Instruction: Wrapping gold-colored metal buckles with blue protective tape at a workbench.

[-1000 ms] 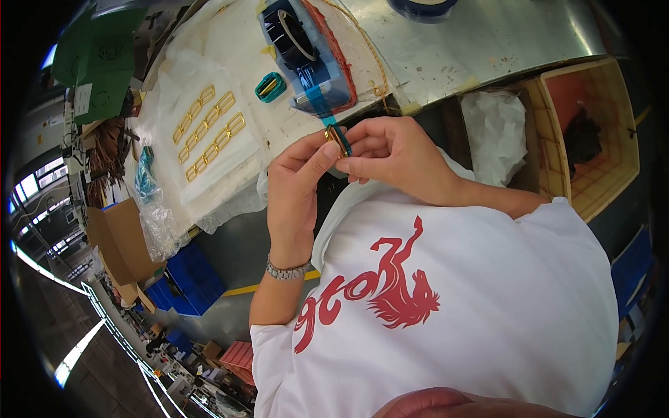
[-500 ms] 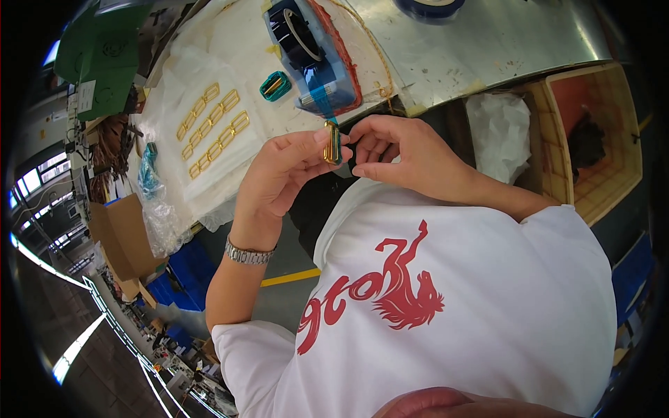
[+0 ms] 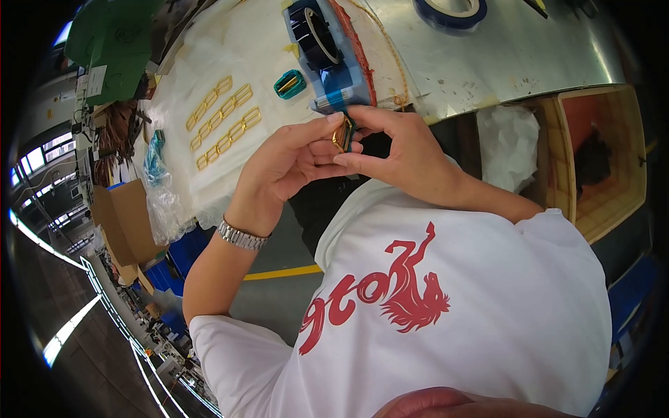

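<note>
Both hands meet over the table edge around a small rectangular gold-coloured part with teal tape on it. My left hand pinches it from the left, fingers stretched under it. My right hand grips it from above and the right with thumb and forefinger. Just above the hands stands a blue tape dispenser with a roll in it. A teal-wrapped part lies beside the dispenser. Rows of several bare gold frames lie on a white sheet to the left.
A blue tape roll lies on the metal table top at the far edge. A wooden box with crumpled white wrapping sits at the right. Cardboard boxes and blue bins stand on the floor at the left.
The hands have lifted the small part closer to the tape dispenser and turned it. The left forearm has swung outward to the left.
</note>
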{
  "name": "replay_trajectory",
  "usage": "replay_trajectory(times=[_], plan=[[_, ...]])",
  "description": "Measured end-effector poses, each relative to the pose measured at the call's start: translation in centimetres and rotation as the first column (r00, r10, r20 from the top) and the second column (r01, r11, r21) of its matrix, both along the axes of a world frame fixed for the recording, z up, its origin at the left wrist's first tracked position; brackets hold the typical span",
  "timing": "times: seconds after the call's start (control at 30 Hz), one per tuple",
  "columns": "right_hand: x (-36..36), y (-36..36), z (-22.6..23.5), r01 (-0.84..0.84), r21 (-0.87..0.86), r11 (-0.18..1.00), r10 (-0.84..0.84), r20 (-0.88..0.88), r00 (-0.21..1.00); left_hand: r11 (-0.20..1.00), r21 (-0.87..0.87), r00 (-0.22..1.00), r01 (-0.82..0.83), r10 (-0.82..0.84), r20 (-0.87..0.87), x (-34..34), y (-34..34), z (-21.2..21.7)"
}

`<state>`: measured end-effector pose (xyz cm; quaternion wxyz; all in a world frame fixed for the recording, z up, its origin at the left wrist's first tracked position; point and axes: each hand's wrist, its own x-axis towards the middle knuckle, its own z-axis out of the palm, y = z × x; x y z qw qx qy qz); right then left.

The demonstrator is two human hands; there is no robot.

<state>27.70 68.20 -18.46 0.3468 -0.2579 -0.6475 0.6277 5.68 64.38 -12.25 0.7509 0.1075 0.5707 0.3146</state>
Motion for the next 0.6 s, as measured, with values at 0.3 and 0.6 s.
replay_trajectory(times=[0.3, 0.6], plan=[[0.0, 0.2, 1.3, 0.012, -0.176, 0.984, -0.017, -0.028, 0.999, 0.944, 0.325, 0.934, 0.060, 0.062, -0.352, 2.4, -3.6, -0.6], [0.5, -0.9, 3.0, -0.071, -0.395, 0.916, 0.053, -0.057, 0.997, 0.518, 0.710, 0.350, 0.477, 0.629, -0.694, 7.2, -7.3, -3.8]])
